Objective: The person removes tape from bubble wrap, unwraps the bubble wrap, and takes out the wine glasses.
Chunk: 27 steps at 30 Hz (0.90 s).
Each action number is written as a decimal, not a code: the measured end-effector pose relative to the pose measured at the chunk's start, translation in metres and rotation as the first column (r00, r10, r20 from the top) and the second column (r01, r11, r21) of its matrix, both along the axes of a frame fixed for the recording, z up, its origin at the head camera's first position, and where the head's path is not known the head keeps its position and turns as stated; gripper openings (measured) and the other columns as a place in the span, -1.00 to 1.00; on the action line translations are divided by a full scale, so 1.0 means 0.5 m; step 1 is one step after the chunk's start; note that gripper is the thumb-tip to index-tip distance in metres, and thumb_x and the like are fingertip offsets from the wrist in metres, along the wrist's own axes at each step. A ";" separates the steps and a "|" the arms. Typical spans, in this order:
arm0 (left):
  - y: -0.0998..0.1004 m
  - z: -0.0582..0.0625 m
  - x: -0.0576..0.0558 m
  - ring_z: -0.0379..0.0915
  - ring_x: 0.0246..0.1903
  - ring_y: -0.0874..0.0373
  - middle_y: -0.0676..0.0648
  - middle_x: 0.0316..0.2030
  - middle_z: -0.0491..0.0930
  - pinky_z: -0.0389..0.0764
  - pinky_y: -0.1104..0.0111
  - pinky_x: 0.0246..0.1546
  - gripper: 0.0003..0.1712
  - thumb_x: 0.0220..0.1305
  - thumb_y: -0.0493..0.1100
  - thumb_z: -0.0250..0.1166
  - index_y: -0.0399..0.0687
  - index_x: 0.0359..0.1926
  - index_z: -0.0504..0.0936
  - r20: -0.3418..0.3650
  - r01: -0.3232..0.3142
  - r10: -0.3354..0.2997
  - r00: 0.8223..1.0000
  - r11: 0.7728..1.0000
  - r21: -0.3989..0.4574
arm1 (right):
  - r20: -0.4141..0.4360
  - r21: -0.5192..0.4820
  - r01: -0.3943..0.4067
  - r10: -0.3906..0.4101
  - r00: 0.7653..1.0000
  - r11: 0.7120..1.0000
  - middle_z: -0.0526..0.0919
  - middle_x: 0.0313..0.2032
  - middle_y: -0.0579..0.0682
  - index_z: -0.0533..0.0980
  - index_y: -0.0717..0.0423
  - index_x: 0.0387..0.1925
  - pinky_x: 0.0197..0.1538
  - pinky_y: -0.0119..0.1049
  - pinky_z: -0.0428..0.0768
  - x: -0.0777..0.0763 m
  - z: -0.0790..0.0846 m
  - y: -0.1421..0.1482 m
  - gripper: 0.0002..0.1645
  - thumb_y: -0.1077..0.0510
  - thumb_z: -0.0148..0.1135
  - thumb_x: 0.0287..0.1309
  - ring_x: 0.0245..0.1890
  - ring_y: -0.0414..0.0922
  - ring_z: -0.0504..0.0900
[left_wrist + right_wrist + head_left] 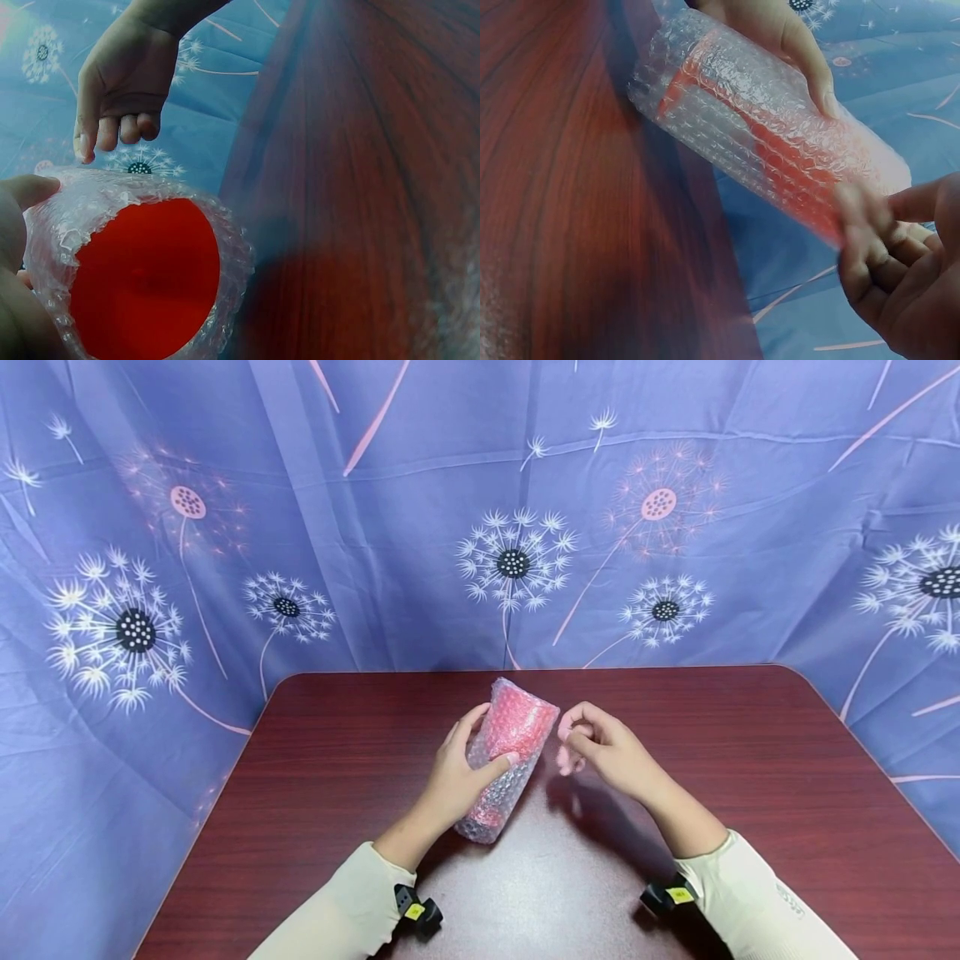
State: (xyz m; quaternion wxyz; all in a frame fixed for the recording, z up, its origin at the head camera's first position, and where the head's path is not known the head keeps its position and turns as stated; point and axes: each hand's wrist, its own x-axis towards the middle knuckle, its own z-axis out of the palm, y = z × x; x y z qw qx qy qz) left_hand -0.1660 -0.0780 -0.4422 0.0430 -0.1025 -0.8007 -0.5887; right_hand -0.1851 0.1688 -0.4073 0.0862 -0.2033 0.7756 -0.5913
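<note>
The bubble-wrapped red object (527, 720) slanted over the middle of the table (750, 777), held by the left hand (456, 774), fingers and thumb curved around it. Just to its right, the right hand (606, 750) had bent fingers; whether they pinched anything, I could not tell. A looser left grip might have let the slick plastic slip or unwind. Reddish wood grain covered the tabletop; dandelion-printed blue cloth (405, 543) hung beyond its far edge

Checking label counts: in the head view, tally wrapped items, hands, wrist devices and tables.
Wrapped item: 1
Hands: 2 (left hand, right hand)
Wrist devices: 2 (left device, right device)
Table: 1
Total: 6
</note>
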 end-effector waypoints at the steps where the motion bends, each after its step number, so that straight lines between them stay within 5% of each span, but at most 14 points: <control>1: 0.000 0.000 0.000 0.47 0.21 0.01 -0.03 0.29 0.45 0.53 0.04 0.24 -0.07 0.12 0.03 0.53 0.32 0.48 0.28 0.001 -0.002 0.002 1.000 1.000 0.000 | -0.006 0.011 0.012 -0.012 1.000 1.000 0.63 -0.53 0.22 0.40 0.32 -0.10 -0.41 -0.15 0.70 0.001 0.001 0.000 -0.87 0.29 0.02 0.46 -0.56 -0.05 0.69; 4: 0.000 0.001 0.001 0.46 0.22 0.01 -0.03 0.30 0.45 0.51 0.03 0.27 -0.07 0.12 0.04 0.52 0.38 0.47 0.28 0.005 -0.006 0.006 1.000 1.000 -0.005 | -0.016 0.023 0.029 -0.029 0.999 0.999 0.55 -0.62 0.10 0.42 0.31 -0.10 -0.48 -0.20 0.66 0.002 0.003 0.000 -0.88 0.30 0.04 0.44 -0.63 -0.09 0.62; 11: 0.000 -0.001 0.000 0.42 0.27 0.04 0.00 0.35 0.42 0.48 0.04 0.30 -0.07 0.13 0.09 0.51 0.35 0.48 0.27 0.017 0.000 0.000 1.000 1.000 -0.024 | 0.001 -0.025 -0.005 0.005 1.000 1.000 0.67 -0.48 0.19 0.37 0.37 -0.12 -0.43 -0.28 0.66 -0.001 -0.001 -0.003 -0.86 0.30 0.01 0.45 -0.54 -0.04 0.74; 18: 0.000 -0.002 0.001 0.38 0.33 0.01 -0.02 0.40 0.38 0.47 0.00 0.32 -0.03 0.11 0.16 0.51 0.36 0.49 0.24 0.029 0.014 -0.012 1.000 0.998 -0.059 | -0.021 0.020 0.029 -0.029 0.999 0.999 0.66 -0.55 0.07 0.41 0.33 -0.16 -0.43 -0.08 0.70 -0.004 -0.006 -0.005 -0.79 0.20 0.15 0.43 -0.56 -0.02 0.70; 27: -0.002 0.001 0.002 0.39 0.32 -0.02 -0.03 0.41 0.35 0.50 -0.01 0.28 -0.07 0.20 0.14 0.45 0.43 0.51 0.19 0.019 0.056 -0.054 0.998 0.996 -0.064 | 0.000 -0.017 0.013 -0.013 1.000 1.000 0.67 -0.46 0.29 0.36 0.48 -0.10 -0.40 -0.18 0.72 -0.003 -0.006 -0.005 -0.76 0.27 0.05 0.46 -0.55 -0.05 0.72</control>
